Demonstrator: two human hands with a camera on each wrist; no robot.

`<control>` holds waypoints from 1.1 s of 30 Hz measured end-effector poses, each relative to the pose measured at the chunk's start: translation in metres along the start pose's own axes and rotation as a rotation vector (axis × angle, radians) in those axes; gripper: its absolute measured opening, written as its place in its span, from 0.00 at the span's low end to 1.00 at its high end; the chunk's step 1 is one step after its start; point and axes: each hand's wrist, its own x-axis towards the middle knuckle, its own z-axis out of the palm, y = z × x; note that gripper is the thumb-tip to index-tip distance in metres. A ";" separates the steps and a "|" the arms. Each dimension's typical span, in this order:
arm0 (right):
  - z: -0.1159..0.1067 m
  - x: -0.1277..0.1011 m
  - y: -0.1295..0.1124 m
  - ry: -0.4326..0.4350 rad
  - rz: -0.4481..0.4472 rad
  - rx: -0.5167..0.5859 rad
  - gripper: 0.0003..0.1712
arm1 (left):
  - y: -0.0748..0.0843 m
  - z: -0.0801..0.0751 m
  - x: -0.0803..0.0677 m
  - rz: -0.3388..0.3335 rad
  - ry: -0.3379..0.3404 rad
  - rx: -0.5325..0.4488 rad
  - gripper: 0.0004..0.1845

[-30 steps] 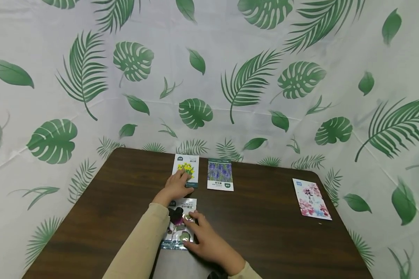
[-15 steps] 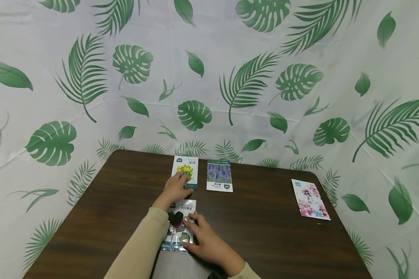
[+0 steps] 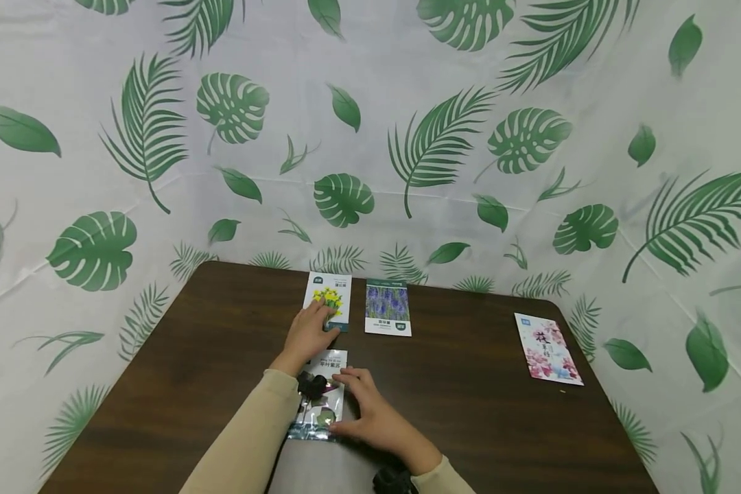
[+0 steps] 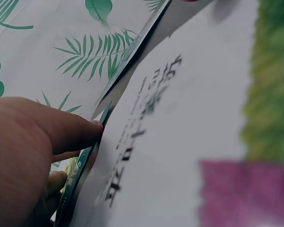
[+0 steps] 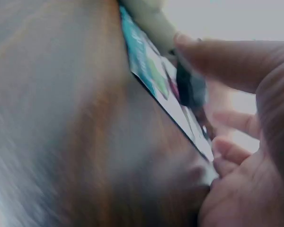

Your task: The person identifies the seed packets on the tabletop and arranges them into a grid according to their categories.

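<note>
From the head camera, the left hand [image 3: 307,334] is lying with straight fingers on the lower part of the yellow-flower packet [image 3: 329,297], pressing it flat near the far edge of the dark wooden table [image 3: 469,405]. The right hand [image 3: 370,415] is resting with loosely spread fingers along the right edge of the purple-leaf packet [image 3: 321,405], which is lying near the front edge. A lavender packet [image 3: 387,308] is sitting just beside the yellow one, and a pink-blossom packet [image 3: 547,348] is lying well apart, toward the right edge. Bare tabletop is stretching between them.

At the left wrist, the fingers [image 4: 66,130] are touching a packet's edge beside the close white packet face [image 4: 180,132].

At the right wrist, blurred fingers [image 5: 227,59] are curving over the packet's [image 5: 156,80] edge; whether they are gripping it cannot be told.
</note>
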 end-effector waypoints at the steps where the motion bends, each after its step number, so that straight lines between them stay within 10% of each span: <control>1: -0.003 0.001 0.001 0.008 0.012 0.043 0.48 | 0.000 0.000 0.001 0.001 0.001 0.006 0.27; 10: -0.030 0.003 0.029 0.159 0.081 0.571 0.42 | -0.001 -0.003 -0.001 -0.028 -0.036 -0.007 0.27; 33: -0.105 -0.033 0.090 0.521 0.112 0.592 0.41 | 0.002 -0.002 -0.001 -0.025 -0.034 -0.051 0.27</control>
